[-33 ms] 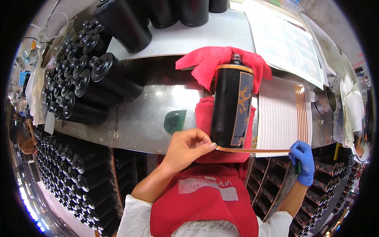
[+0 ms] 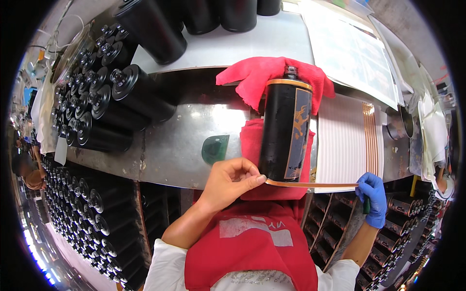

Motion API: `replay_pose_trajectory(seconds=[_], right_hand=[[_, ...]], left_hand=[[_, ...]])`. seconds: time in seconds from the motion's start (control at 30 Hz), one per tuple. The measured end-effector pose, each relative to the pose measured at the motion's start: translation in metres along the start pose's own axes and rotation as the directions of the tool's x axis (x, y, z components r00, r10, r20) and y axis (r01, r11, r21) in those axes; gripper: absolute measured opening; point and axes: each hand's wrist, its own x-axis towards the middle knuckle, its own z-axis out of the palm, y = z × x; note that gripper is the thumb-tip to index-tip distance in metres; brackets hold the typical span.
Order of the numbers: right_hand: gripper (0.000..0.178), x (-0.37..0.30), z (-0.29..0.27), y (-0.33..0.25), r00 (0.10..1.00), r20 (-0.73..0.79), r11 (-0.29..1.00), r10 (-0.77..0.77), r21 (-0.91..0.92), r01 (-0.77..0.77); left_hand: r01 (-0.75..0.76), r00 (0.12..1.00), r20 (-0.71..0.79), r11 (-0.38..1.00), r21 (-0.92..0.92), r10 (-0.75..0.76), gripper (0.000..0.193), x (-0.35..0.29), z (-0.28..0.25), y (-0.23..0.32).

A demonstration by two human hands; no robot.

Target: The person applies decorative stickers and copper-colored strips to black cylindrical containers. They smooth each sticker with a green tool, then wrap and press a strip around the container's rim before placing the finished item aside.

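Nothing has shifted since the earlier frame. Head view: left hand [image 2: 228, 182] pinches a copper strip [image 2: 310, 184] against the black bottle [image 2: 284, 128] (lying on red cloth [image 2: 252, 136]); gloved right hand [image 2: 373, 196] grips the strip's far end.

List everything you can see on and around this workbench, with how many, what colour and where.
bottle: one, black with gold band, lying on the bench centre
copper strip: one, stretched between both hands at the bottle's base
red cloths: two, under and behind the bottle
striped sheet: one, white with copper strips, right of the bottle
green scraper: one, on the metal bench
black bottles: many, stacked left and below
left hand: bare, pinching the strip end
right hand: blue glove, holding the other end
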Motion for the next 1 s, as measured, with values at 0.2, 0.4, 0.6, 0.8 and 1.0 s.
replay_pose_trajectory(seconds=[0.2, 0.4, 0.6, 0.8, 1.0], right_hand=[[0.013, -0.004, -0.003, -0.002, 1.0, -0.017, 1.0, 0.003, -0.013, -0.004], [0.011, 0.003, -0.004, 0.001, 0.998, -0.052, 0.999, 0.038, -0.023, -0.039], [0.011, 0.017, -0.008, 0.014, 0.999, -0.012, 0.999, 0.05, 0.019, -0.05], [0.012, 0.033, -0.006, 0.017, 0.997, 0.026, 0.997, 0.073, -0.025, -0.073], [0.014, 0.046, 0.007, 0.015, 0.998, -0.018, 0.99, 0.068, -0.119, -0.07]], left_hand=[[-0.238, 0.96, -0.121, 0.965, 0.113, 0.252, 0.029, 0.004, 0.015, -0.002], [-0.082, 0.996, -0.015, 0.985, 0.149, 0.085, 0.035, 0.011, 0.005, 0.001], [-0.064, 0.998, 0.017, 0.979, 0.196, 0.062, 0.035, 0.016, 0.004, 0.002], [0.033, 0.998, -0.046, 0.999, 0.04, -0.031, 0.043, 0.015, -0.001, 0.005], [-0.554, 0.66, 0.489, -0.07, 0.83, 0.571, 0.093, 0.015, 0.068, 0.032]])
